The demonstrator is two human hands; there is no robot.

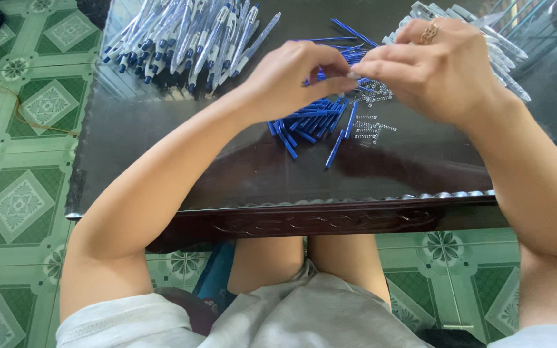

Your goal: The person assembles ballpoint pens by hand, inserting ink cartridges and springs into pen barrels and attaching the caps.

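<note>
Blue refill [314, 82] pinched between both hands' fingers [330, 80] mid-table (bare glass [162, 129] toward the near edge).

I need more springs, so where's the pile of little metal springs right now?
In the head view, the springs lie on the dark table, right of the blue refills, just below the right hand.

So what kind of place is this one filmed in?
Probably a home used for piecework, not a factory. The person sits at a low dark wooden table on a green patterned tile floor, with a heap of white-and-blue pens, loose blue refills and small springs spread on it.
</note>
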